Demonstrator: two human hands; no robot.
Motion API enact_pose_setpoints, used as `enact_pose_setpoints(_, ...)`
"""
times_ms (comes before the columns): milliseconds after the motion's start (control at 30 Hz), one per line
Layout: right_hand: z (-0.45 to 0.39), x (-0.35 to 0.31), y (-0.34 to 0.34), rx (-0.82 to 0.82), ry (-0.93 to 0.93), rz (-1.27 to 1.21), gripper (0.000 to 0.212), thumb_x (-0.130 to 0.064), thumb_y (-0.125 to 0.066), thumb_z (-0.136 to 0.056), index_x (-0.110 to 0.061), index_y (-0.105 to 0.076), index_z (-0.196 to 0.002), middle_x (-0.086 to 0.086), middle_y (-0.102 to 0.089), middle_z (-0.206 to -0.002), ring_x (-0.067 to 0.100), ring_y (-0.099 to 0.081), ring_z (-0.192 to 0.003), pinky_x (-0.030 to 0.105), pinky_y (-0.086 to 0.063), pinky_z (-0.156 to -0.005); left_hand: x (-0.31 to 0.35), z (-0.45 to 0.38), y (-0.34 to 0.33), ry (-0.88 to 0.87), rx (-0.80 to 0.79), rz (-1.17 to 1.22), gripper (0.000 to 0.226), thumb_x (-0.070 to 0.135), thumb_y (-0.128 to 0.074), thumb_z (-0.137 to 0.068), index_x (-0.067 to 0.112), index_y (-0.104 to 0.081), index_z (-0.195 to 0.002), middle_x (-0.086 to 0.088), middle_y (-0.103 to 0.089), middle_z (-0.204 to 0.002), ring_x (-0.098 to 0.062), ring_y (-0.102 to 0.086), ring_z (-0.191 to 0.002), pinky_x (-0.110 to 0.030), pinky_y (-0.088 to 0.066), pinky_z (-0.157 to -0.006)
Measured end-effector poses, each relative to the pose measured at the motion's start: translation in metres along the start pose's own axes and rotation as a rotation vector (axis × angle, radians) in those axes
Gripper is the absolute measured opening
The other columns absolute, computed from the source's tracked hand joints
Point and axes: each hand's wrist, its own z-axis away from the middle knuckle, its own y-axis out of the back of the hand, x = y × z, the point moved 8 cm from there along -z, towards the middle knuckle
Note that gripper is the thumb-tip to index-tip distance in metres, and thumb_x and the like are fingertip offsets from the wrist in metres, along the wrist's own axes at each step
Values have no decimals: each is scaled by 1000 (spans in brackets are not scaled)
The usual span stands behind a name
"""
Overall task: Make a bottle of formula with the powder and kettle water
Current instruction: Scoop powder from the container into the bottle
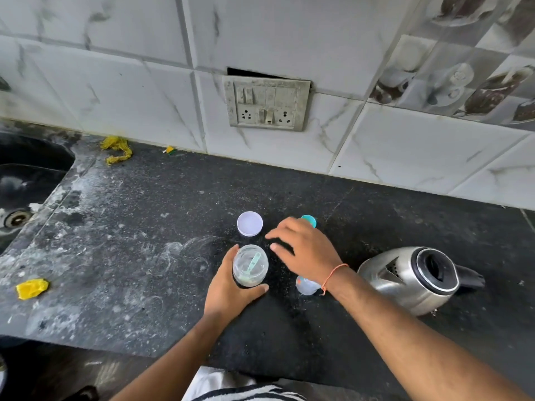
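No readable brand or label anywhere we looked; the bottle's print was too blurred to make out.

Our left hand (231,287) was wrapped round a clear powder jar (250,266) standing upright on the black granite counter (144,256), thumb on the near side, fingers on the left wall. Jar was open, w/ a pale green scoop (254,261) leaning inside; powder level hard to tell thru the plastic, just a whitish layer low down. Its white lid (249,223) lay flat on the counter just behind the jar, not touching it.

Our right hand (304,250) hung open above the counter, fingers spread & pointing left toward the jar, gripping nothing. An orange thread (333,274) circled that wrist. Under the wrist sat the baby bottle (307,285), clear w/ some red-blue print, mostly hidden by the arm; whether anything was in it we couldn't tell. A teal bottle cap (309,219) peeked out behind the fingers, further back on the counter.

The steel kettle (411,277) stood to the right of the bottle, near but apart, lid open, black handle pointing right; inside was dark, water not visible.

Counter was smeared w/ white residue on the left half. A yellow scrap (31,288) lay near the left edge, a yellow rag (117,149) by the wall, sink (20,195) at far left. On the tiled wall, a grimy switch-socket panel (266,104).
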Motion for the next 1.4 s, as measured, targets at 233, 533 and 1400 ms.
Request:
enact_pose_setpoints(233,-9,-45,-35,-387,-102,357,32,-38,-56,-110,-44,-70,-138,-4,-39,-157,31,-48,-123,44,-50,-84,39,-6,20,-196,47,1,85,49,-98,-73,52,-51,-143,30,-63,-139,2,-66,-121,-36,-59,-97)
enact_pose_setpoints(533,-30,-73,2,-187,-270,549,23,-33,-75,-103,-20,-79,-122,0,-49,-139,28,-52,-116,46,-50,-83,84,-12,68,-472,179,-162,95,51,-99,-71,27,-56,-152,17,-52,-160,-8,-66,-130,-41,-68,-84)
enact_pose_setpoints(1400,7,-85,56,237,-50,-33,17,-24,-78,-98,-22,-87,-112,-3,-79,-102,19,-74,-88,40,-63,-75,75,-22,59,-375,59,212,99,29,-100,-78,36,-42,-158,20,-54,-158,-10,-60,-140,-49,-57,-110)
